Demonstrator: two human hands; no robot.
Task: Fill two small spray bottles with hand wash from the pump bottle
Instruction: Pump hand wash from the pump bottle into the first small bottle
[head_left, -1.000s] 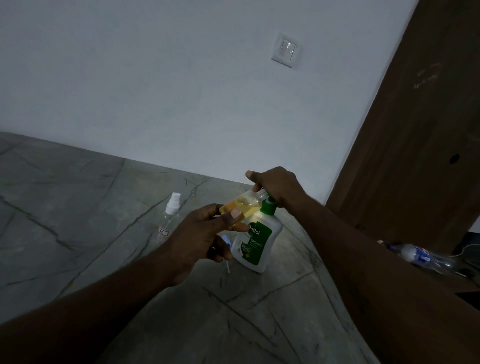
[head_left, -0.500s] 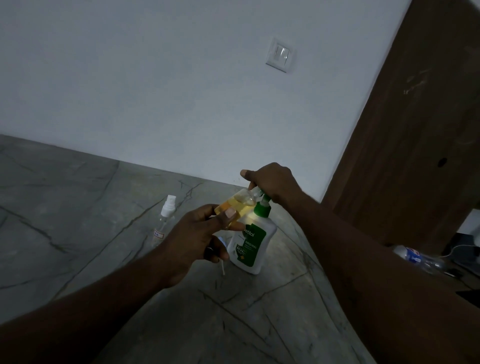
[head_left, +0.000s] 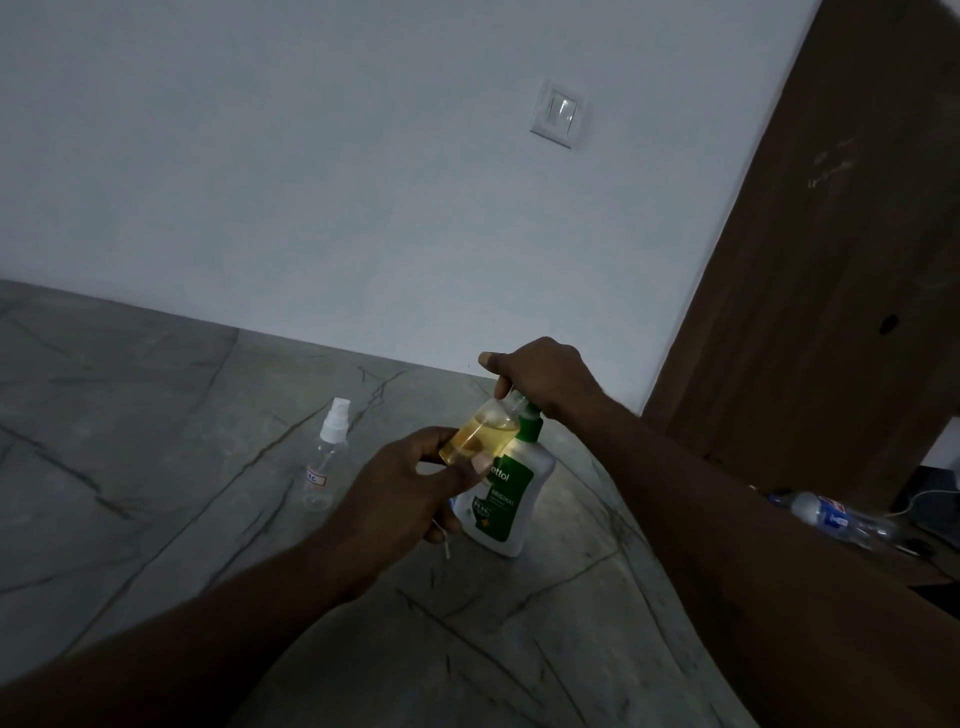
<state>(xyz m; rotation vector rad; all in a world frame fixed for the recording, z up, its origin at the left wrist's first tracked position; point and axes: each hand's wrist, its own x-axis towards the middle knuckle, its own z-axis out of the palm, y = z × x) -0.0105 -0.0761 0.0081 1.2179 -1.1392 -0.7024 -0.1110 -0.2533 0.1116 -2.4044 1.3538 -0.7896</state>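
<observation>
Both forearms reach in from the bottom edge over a grey, veined stone tabletop (head_left: 156, 415). Nearest is the left hand (head_left: 410, 488). Its grip is closed around the base of a small clear spray bottle (head_left: 480, 434), with the thumb on the near side and the fingers curled round the far side. A thin white tube (head_left: 445, 545) hangs out below the same hand; what it joins to is hidden in the palm.

The spray bottle is lifted off the tabletop and tilted, its neck pointing up and to the right. It is partly full of yellow liquid. Its mouth meets the green top of the pump bottle (head_left: 506, 499), which stands upright on the tabletop just behind the left hand, white with a green label.

The right hand (head_left: 545, 379) sits on top of the pump bottle. Its grip is closed down over the pump head, fingers curled and thumb sticking out to the left, and the nozzle is hidden beneath it.

To the left, apart from both hands, a second spray bottle (head_left: 323, 467) stands upright with its white sprayer fitted; it looks empty.

Far right, lower than the tabletop, a plastic water bottle (head_left: 831, 517) lies on its side. Behind is a pale wall (head_left: 311, 182) with a light switch (head_left: 558, 115), and a brown wooden door (head_left: 831, 260) on the right.
</observation>
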